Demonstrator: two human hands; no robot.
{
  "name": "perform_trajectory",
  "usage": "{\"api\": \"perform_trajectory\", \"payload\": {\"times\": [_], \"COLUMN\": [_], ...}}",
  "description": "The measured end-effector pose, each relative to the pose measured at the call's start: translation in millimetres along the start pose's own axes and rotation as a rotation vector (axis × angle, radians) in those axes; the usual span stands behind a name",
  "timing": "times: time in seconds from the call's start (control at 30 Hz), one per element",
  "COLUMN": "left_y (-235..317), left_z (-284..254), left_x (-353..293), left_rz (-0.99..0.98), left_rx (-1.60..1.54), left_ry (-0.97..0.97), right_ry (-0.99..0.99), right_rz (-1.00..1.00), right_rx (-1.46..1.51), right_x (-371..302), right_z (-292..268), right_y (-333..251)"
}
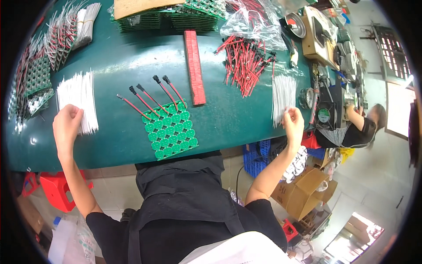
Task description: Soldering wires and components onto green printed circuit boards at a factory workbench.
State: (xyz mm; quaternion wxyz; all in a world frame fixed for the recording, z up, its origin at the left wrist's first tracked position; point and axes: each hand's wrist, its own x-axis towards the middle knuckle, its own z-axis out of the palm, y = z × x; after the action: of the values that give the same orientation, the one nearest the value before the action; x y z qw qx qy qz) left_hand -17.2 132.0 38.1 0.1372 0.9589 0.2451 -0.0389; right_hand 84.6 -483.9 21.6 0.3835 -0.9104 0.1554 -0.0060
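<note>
My left hand (68,125) is closed in a pinch at the near end of a spread bundle of white wires (81,94) on the left. On the right, my right hand (293,124) pinches the near end of a second bundle of white wires (284,94). How many wires sit between the fingertips is too small to tell. Between my hands lies a green panel of round circuit boards (170,131). Several red-and-black leads (151,97) with black connectors stick out from its far row. Beyond the panel, to its right, lies a long red bar (194,68).
A pile of red-and-black leads (248,66) lies at the right, beside a clear plastic bag (255,26). Stacked green boards (189,22) stand at the back; wired boards (37,77) fill the far left. A fan (324,115) and another person (356,127) are at the right.
</note>
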Motion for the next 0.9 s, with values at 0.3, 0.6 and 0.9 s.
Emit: {"api": "perform_trajectory", "payload": {"times": [0.3,0.6,0.9], "left_y": [-21.1,13.0,85.0], "left_z": [0.4,13.0,69.0], "left_x": [2.0,-51.3,-83.2], "left_rz": [-0.236,-0.085,0.322], "left_rx": [-0.428,-1.208,-0.900], "left_ry": [-0.081,0.145,0.506], "right_ry": [0.048,-0.037,0.027], "right_rz": [-0.010,-0.237,-0.705], "right_rx": [0.510,0.677,0.117], "right_x": [-13.1,-87.5,-120.0], "right_z": [5.8,82.7,162.5], "right_y": [-26.3,-90.2,-102.3]}}
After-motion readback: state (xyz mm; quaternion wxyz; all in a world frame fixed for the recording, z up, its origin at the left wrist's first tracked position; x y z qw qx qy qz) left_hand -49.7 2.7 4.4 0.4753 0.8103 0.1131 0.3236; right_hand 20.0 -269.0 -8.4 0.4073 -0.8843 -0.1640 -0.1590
